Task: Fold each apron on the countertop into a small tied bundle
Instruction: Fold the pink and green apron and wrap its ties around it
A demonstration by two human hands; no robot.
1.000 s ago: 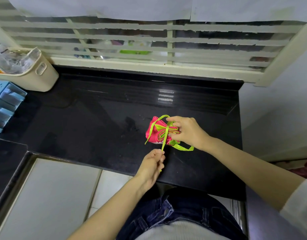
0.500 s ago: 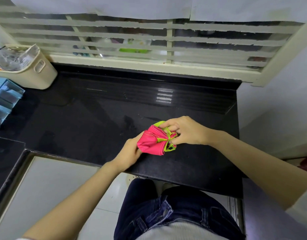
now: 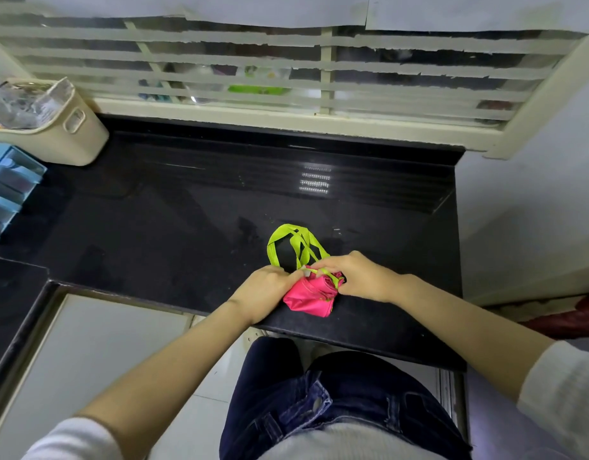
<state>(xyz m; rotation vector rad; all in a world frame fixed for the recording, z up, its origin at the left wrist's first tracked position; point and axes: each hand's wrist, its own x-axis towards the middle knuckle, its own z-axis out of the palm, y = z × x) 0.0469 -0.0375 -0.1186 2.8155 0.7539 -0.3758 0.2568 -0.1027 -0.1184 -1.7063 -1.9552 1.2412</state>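
Shifted nearer the counter [image 3: 187, 227] edge since before, apron [image 3: 311, 295] with straps [image 3: 294, 244] looped out behind. Felt light, floppy, slippery; both hands' grip, left hand [image 3: 270, 290] and right hand [image 3: 359, 277], pinching straps at the knot.

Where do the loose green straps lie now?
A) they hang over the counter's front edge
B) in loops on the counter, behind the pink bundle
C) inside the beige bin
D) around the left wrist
B: the green straps loop on the black counter just beyond the pink bundle, which both hands hold.

No legible text, labels, brands, numbers or signs anywhere.
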